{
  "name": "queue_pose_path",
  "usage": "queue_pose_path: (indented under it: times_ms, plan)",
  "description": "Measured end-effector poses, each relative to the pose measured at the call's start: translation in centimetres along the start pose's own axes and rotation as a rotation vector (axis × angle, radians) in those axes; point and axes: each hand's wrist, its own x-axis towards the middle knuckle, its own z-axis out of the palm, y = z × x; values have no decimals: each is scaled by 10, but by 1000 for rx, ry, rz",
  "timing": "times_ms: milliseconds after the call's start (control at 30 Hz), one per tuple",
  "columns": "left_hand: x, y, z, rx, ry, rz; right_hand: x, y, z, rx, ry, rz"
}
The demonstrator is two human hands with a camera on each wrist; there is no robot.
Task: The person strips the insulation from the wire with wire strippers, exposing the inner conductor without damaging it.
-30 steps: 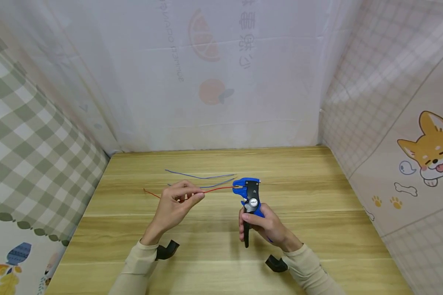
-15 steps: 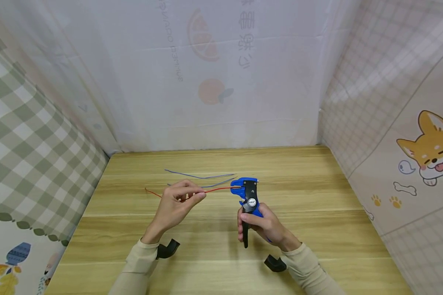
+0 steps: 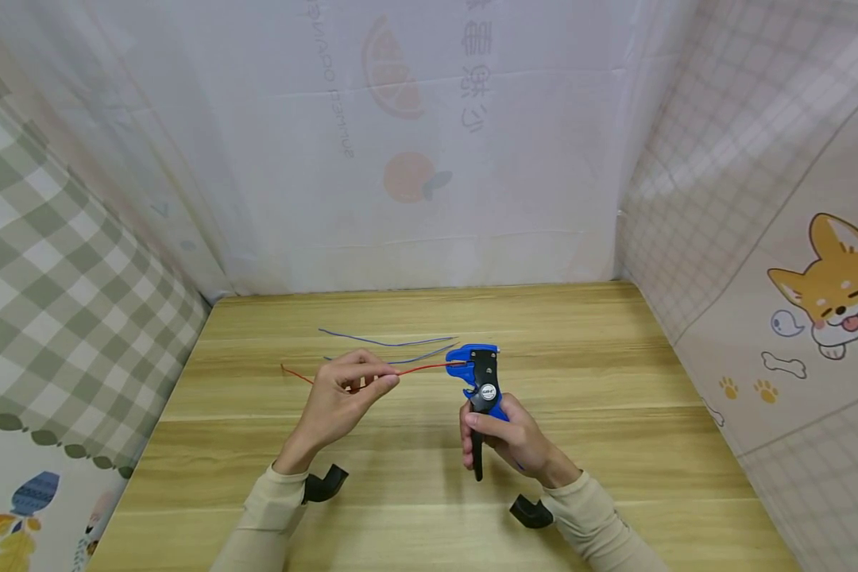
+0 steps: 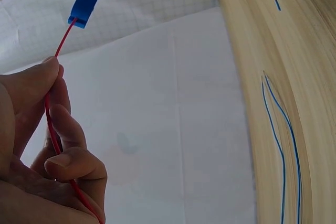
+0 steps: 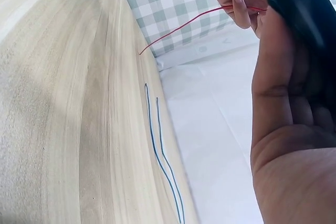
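My left hand (image 3: 343, 401) pinches a red wire (image 3: 425, 367) between thumb and forefinger. One end of the wire reaches into the blue jaws of a wire stripper (image 3: 485, 369); the other trails out to the left behind the hand. In the left wrist view the red wire (image 4: 64, 39) runs from the fingertips to the blue nose of the wire stripper (image 4: 86, 3). My right hand (image 3: 518, 441) grips the stripper upright by its blue and black handles. Up close in the right wrist view, a dark handle (image 5: 304, 14) hides part of that grip.
Two blue wires lie on the wooden table (image 3: 615, 357) beyond the left hand, the farther blue wire (image 3: 393, 344) wholly visible. A small blue piece (image 4: 277, 5) lies on the wood in the left wrist view. Fabric sheets (image 3: 429, 238) enclose the back and sides.
The stripper has shifted slightly left, so its jaws sit a little farther over the red wire's end. The left hand has barely moved and keeps its pinch.
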Motion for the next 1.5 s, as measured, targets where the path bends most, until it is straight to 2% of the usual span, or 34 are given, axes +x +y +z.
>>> queue_pose_path:
  times_ms: [700, 1133, 1500]
  plan:
    - [-1, -2, 2, 6, 7, -33, 0, 6, 4, -19, 71, -16]
    - [0, -1, 3, 0, 16, -13, 1, 4, 7, -51, 103, -39]
    - [0, -2, 2, 14, 6, -32, 2, 6, 7, -158, 154, -20]
